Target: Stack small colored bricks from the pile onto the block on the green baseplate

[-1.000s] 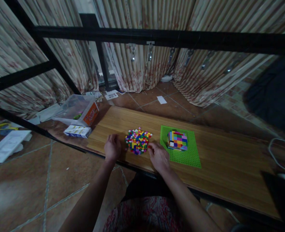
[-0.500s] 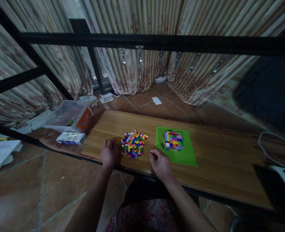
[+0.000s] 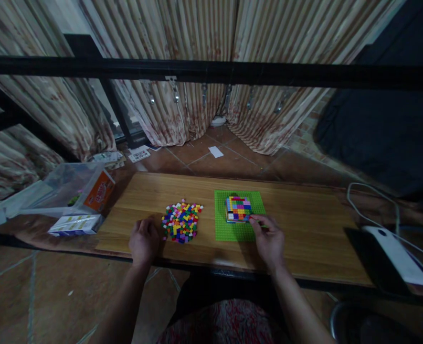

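Observation:
A block built of many-coloured toy bricks (image 3: 238, 208) stands on a green studded baseplate (image 3: 226, 233). My right hand (image 3: 269, 240) is at the block's near right corner, thumb and fingers pinched together on a small red brick that is mostly hidden by the fingertips. Left of the baseplate lies a loose pile of small coloured bricks (image 3: 181, 222). Beside that pile's left edge my left hand (image 3: 144, 240) rests on the table, its fingers curled in and nothing visible in them.
All of this is on a long wooden table (image 3: 304, 229). A clear plastic bin (image 3: 68, 186) and a white box (image 3: 76, 224) lie off its left end. At the right end are a white device (image 3: 394, 253) and a cable (image 3: 372, 185). A black rail (image 3: 197, 69) crosses beyond the table.
My right hand has moved right and forward, from the gap between pile and baseplate to the block's near right corner. My left hand stays by the pile. The camera view has turned right.

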`<act>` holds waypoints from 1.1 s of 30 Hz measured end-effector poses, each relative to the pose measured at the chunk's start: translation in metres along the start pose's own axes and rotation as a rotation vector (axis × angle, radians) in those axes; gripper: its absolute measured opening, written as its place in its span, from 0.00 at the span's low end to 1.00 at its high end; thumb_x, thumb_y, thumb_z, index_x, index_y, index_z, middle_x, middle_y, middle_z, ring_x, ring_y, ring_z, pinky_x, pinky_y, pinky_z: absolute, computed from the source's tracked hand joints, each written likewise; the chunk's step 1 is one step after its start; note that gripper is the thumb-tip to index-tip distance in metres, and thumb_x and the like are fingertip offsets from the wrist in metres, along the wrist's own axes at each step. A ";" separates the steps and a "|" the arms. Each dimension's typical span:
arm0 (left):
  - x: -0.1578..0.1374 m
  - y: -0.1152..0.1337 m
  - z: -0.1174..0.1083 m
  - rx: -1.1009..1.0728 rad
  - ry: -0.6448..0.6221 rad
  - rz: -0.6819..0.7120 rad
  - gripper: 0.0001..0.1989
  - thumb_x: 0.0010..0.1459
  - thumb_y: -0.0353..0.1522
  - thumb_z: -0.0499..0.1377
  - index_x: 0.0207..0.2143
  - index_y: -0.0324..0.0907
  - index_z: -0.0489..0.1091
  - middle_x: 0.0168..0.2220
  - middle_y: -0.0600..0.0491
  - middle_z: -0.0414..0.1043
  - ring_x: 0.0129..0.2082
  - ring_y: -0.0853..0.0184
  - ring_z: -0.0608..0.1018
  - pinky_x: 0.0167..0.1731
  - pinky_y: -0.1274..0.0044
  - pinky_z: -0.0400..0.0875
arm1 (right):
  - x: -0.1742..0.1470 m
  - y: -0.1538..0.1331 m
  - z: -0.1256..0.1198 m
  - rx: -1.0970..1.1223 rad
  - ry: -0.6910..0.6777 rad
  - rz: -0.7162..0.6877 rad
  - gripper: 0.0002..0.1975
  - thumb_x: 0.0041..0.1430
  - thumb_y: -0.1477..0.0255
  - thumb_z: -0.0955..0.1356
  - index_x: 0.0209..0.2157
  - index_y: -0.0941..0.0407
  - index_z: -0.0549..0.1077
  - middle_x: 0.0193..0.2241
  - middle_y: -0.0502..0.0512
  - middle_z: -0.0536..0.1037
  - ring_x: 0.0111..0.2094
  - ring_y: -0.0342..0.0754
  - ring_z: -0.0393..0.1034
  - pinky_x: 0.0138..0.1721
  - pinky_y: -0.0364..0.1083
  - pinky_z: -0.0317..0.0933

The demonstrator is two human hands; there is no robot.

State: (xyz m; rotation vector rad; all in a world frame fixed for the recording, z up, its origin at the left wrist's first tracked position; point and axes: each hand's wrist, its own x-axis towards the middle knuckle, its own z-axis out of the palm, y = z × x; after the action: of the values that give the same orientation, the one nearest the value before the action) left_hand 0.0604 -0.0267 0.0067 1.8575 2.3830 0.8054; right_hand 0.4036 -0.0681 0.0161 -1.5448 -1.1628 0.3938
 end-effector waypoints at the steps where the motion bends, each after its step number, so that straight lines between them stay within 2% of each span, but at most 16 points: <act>1: 0.000 0.000 0.000 0.006 -0.005 0.001 0.11 0.59 0.31 0.50 0.38 0.42 0.72 0.40 0.48 0.73 0.40 0.62 0.75 0.33 0.75 0.65 | 0.003 0.002 0.002 0.008 0.013 -0.010 0.12 0.54 0.61 0.69 0.33 0.54 0.78 0.34 0.55 0.76 0.38 0.49 0.70 0.42 0.50 0.63; 9: 0.001 0.003 -0.002 0.016 -0.006 0.002 0.11 0.59 0.32 0.50 0.38 0.42 0.72 0.41 0.48 0.72 0.38 0.63 0.75 0.32 0.75 0.64 | 0.011 0.021 0.011 0.103 0.016 0.017 0.09 0.51 0.62 0.71 0.31 0.52 0.80 0.42 0.56 0.73 0.46 0.50 0.67 0.49 0.53 0.61; 15: 0.000 0.005 -0.004 0.008 0.002 0.005 0.11 0.59 0.31 0.50 0.38 0.43 0.72 0.40 0.48 0.72 0.38 0.62 0.74 0.31 0.75 0.65 | 0.010 0.024 0.016 0.222 0.025 0.089 0.09 0.49 0.63 0.72 0.31 0.52 0.80 0.46 0.57 0.74 0.48 0.51 0.67 0.51 0.54 0.60; 21: 0.000 0.005 -0.004 0.028 -0.005 0.004 0.11 0.58 0.31 0.51 0.38 0.42 0.72 0.40 0.48 0.72 0.38 0.62 0.75 0.30 0.75 0.65 | 0.013 0.022 0.019 0.292 0.058 0.180 0.10 0.45 0.64 0.74 0.30 0.54 0.79 0.43 0.57 0.76 0.45 0.51 0.69 0.50 0.54 0.60; 28: 0.000 0.008 -0.006 0.022 -0.030 -0.013 0.12 0.58 0.30 0.50 0.39 0.42 0.72 0.40 0.47 0.72 0.38 0.62 0.75 0.33 0.75 0.66 | 0.015 0.017 0.018 0.390 0.002 0.288 0.12 0.42 0.64 0.75 0.29 0.55 0.78 0.30 0.52 0.78 0.33 0.47 0.71 0.38 0.48 0.64; 33: -0.001 0.006 -0.003 0.020 -0.009 -0.003 0.12 0.59 0.31 0.50 0.39 0.42 0.72 0.40 0.48 0.73 0.39 0.62 0.75 0.35 0.74 0.67 | 0.017 0.011 0.014 0.403 0.042 0.323 0.13 0.43 0.63 0.74 0.30 0.56 0.77 0.29 0.52 0.78 0.32 0.46 0.70 0.37 0.48 0.64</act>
State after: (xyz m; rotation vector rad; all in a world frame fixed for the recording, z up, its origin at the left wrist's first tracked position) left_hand 0.0651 -0.0277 0.0117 1.8596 2.3970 0.7742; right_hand 0.4064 -0.0454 0.0070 -1.3718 -0.7423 0.7581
